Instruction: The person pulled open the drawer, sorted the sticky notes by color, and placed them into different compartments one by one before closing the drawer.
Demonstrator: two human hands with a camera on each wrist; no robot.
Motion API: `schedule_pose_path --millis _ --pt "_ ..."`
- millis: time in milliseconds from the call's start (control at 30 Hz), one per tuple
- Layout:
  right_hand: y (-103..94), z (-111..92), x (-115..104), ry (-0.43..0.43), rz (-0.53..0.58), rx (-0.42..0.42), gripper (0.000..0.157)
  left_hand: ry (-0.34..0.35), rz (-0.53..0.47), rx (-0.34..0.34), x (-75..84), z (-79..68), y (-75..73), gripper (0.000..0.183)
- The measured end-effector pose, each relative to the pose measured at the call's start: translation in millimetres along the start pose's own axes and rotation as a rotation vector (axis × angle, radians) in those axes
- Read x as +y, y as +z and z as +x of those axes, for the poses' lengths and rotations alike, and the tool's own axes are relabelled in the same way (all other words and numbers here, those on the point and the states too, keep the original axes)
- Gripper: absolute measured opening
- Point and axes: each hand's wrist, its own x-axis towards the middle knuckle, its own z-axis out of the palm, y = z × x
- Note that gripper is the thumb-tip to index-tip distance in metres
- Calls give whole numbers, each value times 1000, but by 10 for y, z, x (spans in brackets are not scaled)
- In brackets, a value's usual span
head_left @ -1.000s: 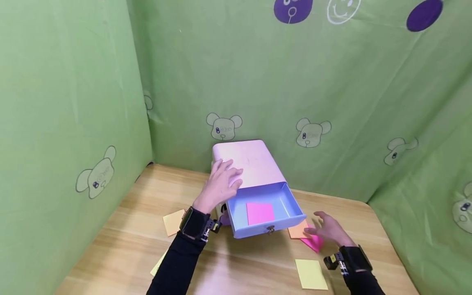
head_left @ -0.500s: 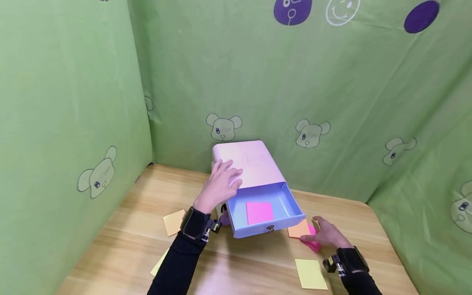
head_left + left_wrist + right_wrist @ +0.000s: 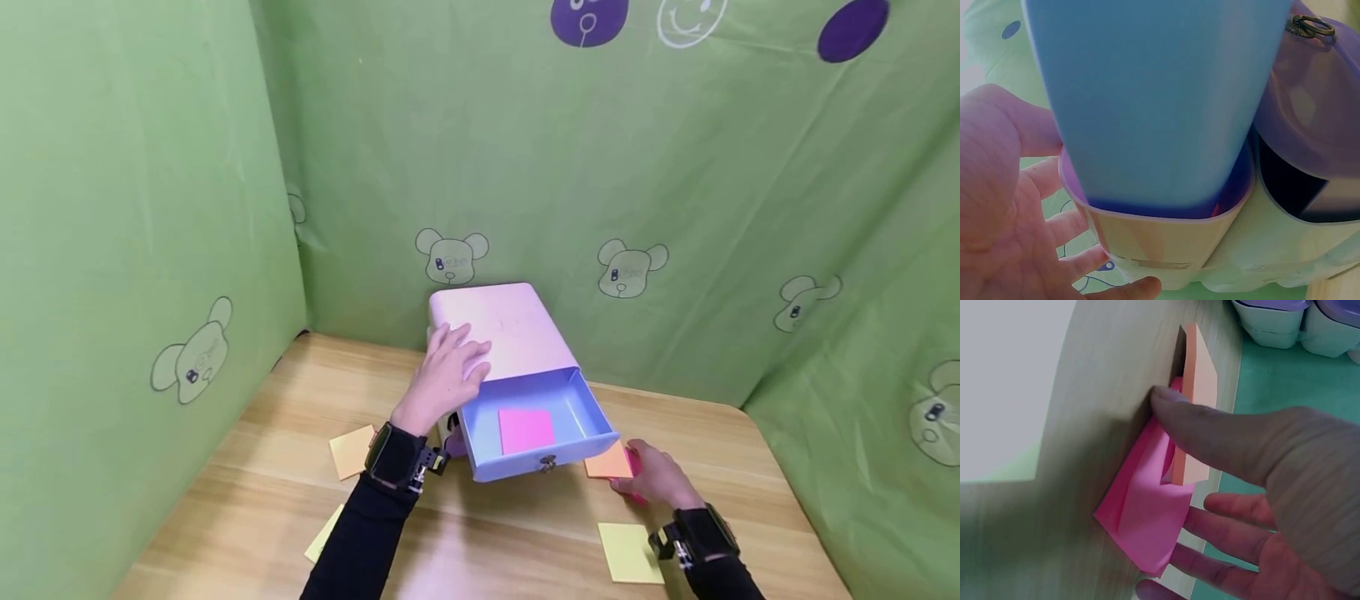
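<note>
My left hand (image 3: 442, 379) rests with spread fingers on the pink top and left side of a small drawer cabinet (image 3: 517, 325). Its blue drawer (image 3: 592, 408) is pulled out and holds a pink sticky note pad (image 3: 527, 430). In the left wrist view, a purple drawer front (image 3: 1322, 106) with a ring pull shows beside the blue drawer. My right hand (image 3: 660, 477) is at the table, right of the cabinet. Thumb and fingers pinch another pink sticky note pad (image 3: 1154, 512) by its edges. An orange sticky note pad (image 3: 1202, 387) lies partly over it, against the thumb.
A yellow pad (image 3: 630, 553) lies near the right wrist on the wooden table (image 3: 510, 554). An orange pad (image 3: 351, 452) and another yellow pad (image 3: 325, 533) lie by the left forearm. Green cloth (image 3: 450, 125) hangs behind and at both sides.
My right hand has moved slightly left and closed its thumb and fingers onto the pink pad beside the orange one. The left hand, cabinet and drawer have stayed put.
</note>
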Motion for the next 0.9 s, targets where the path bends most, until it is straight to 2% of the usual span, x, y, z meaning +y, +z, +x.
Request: schedule_pose_path --millis 233,467,533,733,900 --pt "44 4 -29 -4 22 33 92 2 -8 -12 -6 -14 0 40" --pt "102 46 -70 -8 63 60 54 5 -8 4 3 -12 -28 40" --pt "110 47 -63 -8 68 63 55 -1 -8 0 1 -12 -26 40" --pt "95 13 -29 -23 41 64 71 -13 -15 -12 -13 -20 -4 41" --pt "69 13 -48 -27 38 68 69 -3 -7 -1 -12 -16 -9 40"
